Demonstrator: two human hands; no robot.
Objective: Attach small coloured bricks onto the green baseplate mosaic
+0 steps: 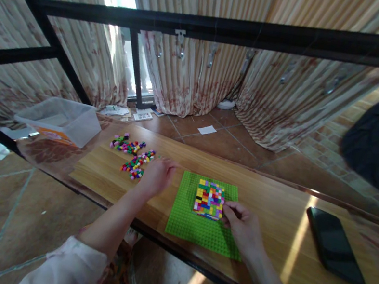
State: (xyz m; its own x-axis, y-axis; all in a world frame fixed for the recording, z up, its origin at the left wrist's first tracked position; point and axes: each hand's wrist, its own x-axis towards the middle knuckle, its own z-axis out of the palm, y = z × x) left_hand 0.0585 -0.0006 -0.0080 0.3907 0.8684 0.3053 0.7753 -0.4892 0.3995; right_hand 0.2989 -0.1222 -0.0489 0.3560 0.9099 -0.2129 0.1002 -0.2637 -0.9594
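A green studded baseplate point(201, 239) lies on the wooden board in front of me. On it stands a low square block of multicoloured building bricks point(209, 199), several layers high. My right hand point(242, 227) comes in from the right, thumb and index finger closed at the block's right edge. My left hand point(159, 177) is in the air between the baseplate and a spread of loose small bricks point(134, 166). Its fingers are drawn together, and whatever may be between them is too small to make out.
A clear plastic bin point(85, 126) with an orange label stands at the far left. A black phone point(336, 246) lies on the right of the board point(272, 210). A dark metal rail point(231, 31) crosses before the curtains, with papers point(207, 129) on the tiled floor.
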